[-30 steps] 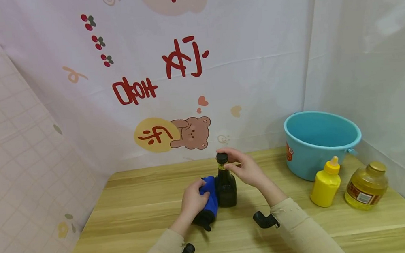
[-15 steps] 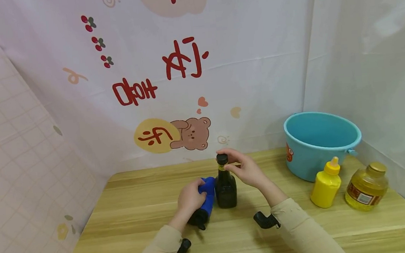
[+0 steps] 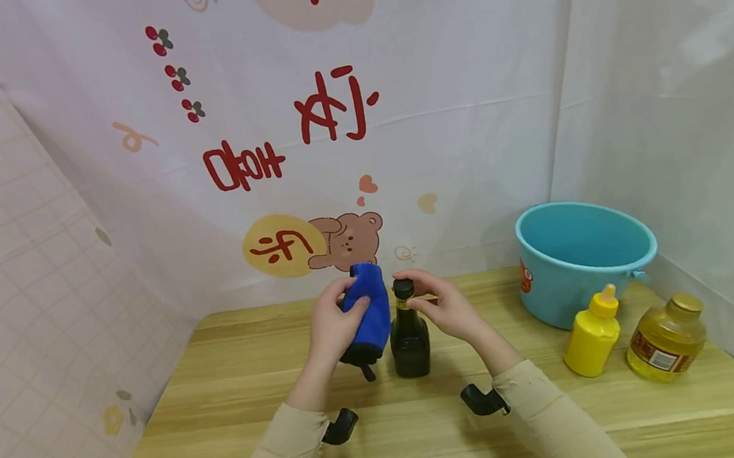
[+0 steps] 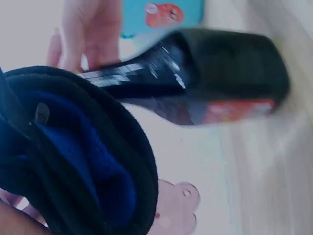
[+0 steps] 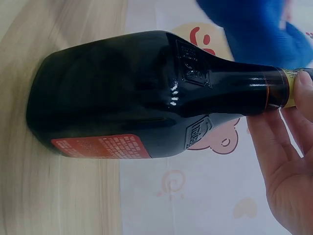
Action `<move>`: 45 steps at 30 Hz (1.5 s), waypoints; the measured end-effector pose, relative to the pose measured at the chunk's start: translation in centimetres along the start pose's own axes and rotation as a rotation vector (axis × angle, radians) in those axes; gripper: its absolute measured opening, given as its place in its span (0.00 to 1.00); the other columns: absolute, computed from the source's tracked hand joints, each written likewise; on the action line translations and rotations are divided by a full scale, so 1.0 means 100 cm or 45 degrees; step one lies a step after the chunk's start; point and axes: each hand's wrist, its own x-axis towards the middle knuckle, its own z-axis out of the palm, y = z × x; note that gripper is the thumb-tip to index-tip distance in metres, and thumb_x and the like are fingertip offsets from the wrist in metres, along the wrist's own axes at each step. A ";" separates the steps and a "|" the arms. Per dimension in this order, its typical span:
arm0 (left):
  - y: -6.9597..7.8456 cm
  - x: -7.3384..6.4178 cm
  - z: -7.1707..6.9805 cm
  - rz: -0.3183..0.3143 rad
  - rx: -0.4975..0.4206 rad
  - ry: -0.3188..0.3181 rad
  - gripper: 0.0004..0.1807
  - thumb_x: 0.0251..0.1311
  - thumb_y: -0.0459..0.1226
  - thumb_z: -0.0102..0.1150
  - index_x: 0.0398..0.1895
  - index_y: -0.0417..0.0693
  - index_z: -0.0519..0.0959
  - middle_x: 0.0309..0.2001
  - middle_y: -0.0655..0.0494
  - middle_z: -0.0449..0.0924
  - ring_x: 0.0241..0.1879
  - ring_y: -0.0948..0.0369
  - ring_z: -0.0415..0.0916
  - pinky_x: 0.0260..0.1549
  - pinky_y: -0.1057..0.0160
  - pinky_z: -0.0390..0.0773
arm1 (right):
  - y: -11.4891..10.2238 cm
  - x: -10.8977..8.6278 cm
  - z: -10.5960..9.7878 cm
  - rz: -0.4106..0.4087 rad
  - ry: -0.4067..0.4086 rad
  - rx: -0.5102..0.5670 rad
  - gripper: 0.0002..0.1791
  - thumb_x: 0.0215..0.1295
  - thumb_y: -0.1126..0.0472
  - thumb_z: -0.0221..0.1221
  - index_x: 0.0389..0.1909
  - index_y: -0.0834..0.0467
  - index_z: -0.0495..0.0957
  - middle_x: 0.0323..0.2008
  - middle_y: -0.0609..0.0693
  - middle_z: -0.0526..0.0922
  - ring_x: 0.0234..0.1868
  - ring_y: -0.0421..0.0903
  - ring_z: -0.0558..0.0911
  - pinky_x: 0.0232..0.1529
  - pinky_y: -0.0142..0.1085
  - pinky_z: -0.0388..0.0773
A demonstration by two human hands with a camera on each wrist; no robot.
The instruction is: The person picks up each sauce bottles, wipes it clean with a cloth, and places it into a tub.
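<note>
A dark glass sauce bottle [image 3: 410, 346] with a black cap stands upright on the wooden table in the head view. My right hand [image 3: 444, 308] holds it by the neck, with the thumb on the yellow band near the cap. Just left of the bottle, my left hand [image 3: 336, 324] grips a blue cloth sleeve [image 3: 373, 309] with black edging, raised above the table. The left wrist view shows the hollow mouth of this cloth sleeve [image 4: 115, 196], its black rim and blue lining. A red label [image 5: 105, 147] shows on the bottle in the right wrist view.
At the right stands a light blue bucket [image 3: 535, 286]. In front of it are a yellow squeeze bottle [image 3: 590, 344] and a jar of yellow oil [image 3: 666, 340] with a gold cap. White printed curtains [image 3: 461, 102] enclose the table's back and sides.
My left hand first drew the blue cloth sleeve slightly left, away from the bottle, then lifted it up to the height of the bottle's neck. My right hand and the bottle have stayed put.
</note>
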 end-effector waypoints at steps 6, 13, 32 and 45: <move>0.013 -0.008 0.011 0.053 -0.065 0.016 0.14 0.61 0.34 0.67 0.50 0.47 0.82 0.50 0.47 0.83 0.43 0.46 0.83 0.43 0.43 0.81 | 0.000 0.000 0.000 0.015 0.009 0.029 0.26 0.67 0.71 0.59 0.66 0.56 0.73 0.47 0.55 0.83 0.47 0.52 0.83 0.46 0.44 0.81; 0.007 -0.014 0.022 0.040 -0.104 0.048 0.11 0.59 0.33 0.67 0.46 0.46 0.83 0.47 0.48 0.84 0.40 0.46 0.83 0.42 0.43 0.81 | -0.002 0.000 0.000 0.036 0.009 0.038 0.26 0.67 0.71 0.60 0.65 0.55 0.73 0.45 0.54 0.84 0.47 0.51 0.83 0.45 0.45 0.82; -0.028 -0.026 0.034 0.046 0.045 0.000 0.11 0.57 0.31 0.67 0.43 0.42 0.83 0.46 0.44 0.84 0.43 0.47 0.82 0.43 0.46 0.81 | -0.002 0.000 0.001 0.008 0.017 0.013 0.26 0.66 0.72 0.59 0.66 0.60 0.72 0.48 0.60 0.83 0.47 0.56 0.84 0.45 0.45 0.81; -0.055 -0.031 0.038 -0.026 0.163 -0.039 0.08 0.54 0.29 0.68 0.38 0.42 0.82 0.44 0.45 0.84 0.48 0.46 0.80 0.51 0.44 0.76 | -0.002 -0.001 0.000 0.021 0.003 0.010 0.26 0.68 0.70 0.59 0.66 0.53 0.73 0.48 0.55 0.83 0.45 0.51 0.84 0.44 0.42 0.82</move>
